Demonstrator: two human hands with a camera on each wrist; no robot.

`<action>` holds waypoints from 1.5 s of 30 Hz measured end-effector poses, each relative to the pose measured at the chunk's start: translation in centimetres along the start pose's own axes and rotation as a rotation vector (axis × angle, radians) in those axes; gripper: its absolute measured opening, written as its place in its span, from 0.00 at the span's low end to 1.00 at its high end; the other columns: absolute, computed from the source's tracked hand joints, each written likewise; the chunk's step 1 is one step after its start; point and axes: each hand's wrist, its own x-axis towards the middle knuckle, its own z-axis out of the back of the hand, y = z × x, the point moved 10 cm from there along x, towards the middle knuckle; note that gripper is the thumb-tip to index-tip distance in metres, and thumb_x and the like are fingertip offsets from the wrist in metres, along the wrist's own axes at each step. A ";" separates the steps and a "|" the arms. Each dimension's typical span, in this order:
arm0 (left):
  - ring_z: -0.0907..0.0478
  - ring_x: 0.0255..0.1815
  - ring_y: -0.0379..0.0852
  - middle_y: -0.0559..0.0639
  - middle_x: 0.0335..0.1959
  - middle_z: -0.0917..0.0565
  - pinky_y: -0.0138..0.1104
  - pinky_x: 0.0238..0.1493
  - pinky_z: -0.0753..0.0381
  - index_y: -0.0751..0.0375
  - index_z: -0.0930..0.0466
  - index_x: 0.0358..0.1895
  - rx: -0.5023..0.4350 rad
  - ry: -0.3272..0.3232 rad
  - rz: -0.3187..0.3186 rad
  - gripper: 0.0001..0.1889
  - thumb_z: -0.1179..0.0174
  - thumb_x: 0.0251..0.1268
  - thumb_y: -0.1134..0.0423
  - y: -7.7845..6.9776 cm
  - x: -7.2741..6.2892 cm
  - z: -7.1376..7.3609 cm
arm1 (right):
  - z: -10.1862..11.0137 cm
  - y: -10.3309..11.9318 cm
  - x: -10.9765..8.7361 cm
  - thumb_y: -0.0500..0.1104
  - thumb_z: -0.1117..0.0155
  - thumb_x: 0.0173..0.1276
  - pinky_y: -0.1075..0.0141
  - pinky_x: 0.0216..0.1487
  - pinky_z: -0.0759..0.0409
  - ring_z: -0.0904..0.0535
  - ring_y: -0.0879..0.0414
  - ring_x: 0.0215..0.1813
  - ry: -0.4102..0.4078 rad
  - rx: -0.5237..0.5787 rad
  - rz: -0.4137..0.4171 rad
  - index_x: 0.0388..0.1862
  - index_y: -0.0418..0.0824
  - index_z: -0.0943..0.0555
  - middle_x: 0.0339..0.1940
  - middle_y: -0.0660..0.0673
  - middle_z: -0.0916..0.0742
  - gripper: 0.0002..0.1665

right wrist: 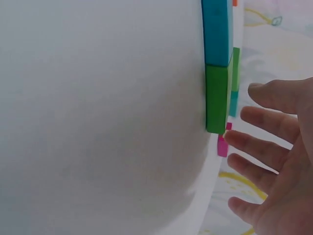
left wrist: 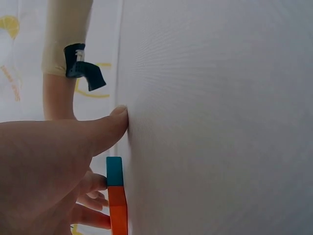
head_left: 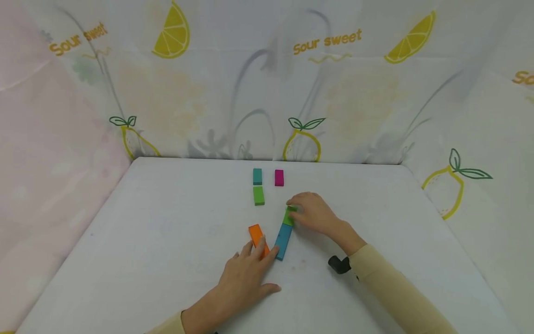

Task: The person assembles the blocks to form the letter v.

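Observation:
A long blue block (head_left: 283, 242) and a short green block (head_left: 289, 216) lie end to end on the white table, in a line slanting away to the right. Left of them is an orange block (head_left: 256, 233), tilted the other way. My left hand (head_left: 244, 278) lies with fingers spread, fingertips over the near part of the orange block and by the blue block's near end. The right hand (head_left: 314, 213) reaches to the green block's far end. From the right wrist, the right hand's fingers (right wrist: 259, 147) look extended beside the green block (right wrist: 216, 98), not curled round it.
Farther back on the table (head_left: 167, 222) lie a teal block (head_left: 257, 176), another green block (head_left: 259, 195) just in front of it, and a magenta block (head_left: 279, 177) to their right. A lemon-printed cloth (head_left: 225, 93) hangs behind the table's far edge.

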 end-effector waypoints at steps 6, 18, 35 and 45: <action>0.30 0.69 0.64 0.56 0.76 0.34 0.58 0.52 0.18 0.39 0.36 0.75 -0.018 0.021 0.015 0.44 0.41 0.55 0.27 0.1 0.0 -0.2 | -0.2 -1.3 1.0 0.43 0.36 0.68 0.50 0.65 0.23 0.18 0.47 0.60 0.023 0.014 -0.037 0.54 0.39 0.15 0.53 0.44 0.11 0.18; 0.30 0.69 0.64 0.56 0.76 0.35 0.57 0.52 0.18 0.39 0.36 0.75 -0.005 0.028 0.011 0.44 0.42 0.56 0.26 0.1 0.1 -0.3 | -0.8 -4.0 2.5 0.40 0.42 0.69 0.50 0.67 0.25 0.20 0.45 0.63 0.058 0.055 -0.110 0.54 0.39 0.16 0.55 0.42 0.13 0.17; 0.30 0.69 0.64 0.56 0.76 0.34 0.57 0.52 0.18 0.40 0.37 0.75 0.003 0.032 0.015 0.44 0.42 0.56 0.26 0.3 -0.2 -0.3 | -0.7 -4.0 4.8 0.37 0.44 0.65 0.51 0.66 0.24 0.19 0.45 0.61 0.079 0.024 -0.110 0.53 0.37 0.15 0.53 0.41 0.12 0.19; 0.30 0.69 0.64 0.56 0.75 0.33 0.57 0.52 0.18 0.39 0.36 0.75 -0.009 0.021 0.007 0.44 0.41 0.56 0.26 0.1 -0.1 -0.2 | -0.8 -4.4 5.7 0.37 0.43 0.65 0.52 0.65 0.23 0.18 0.46 0.59 0.074 0.009 -0.125 0.52 0.37 0.15 0.52 0.41 0.12 0.18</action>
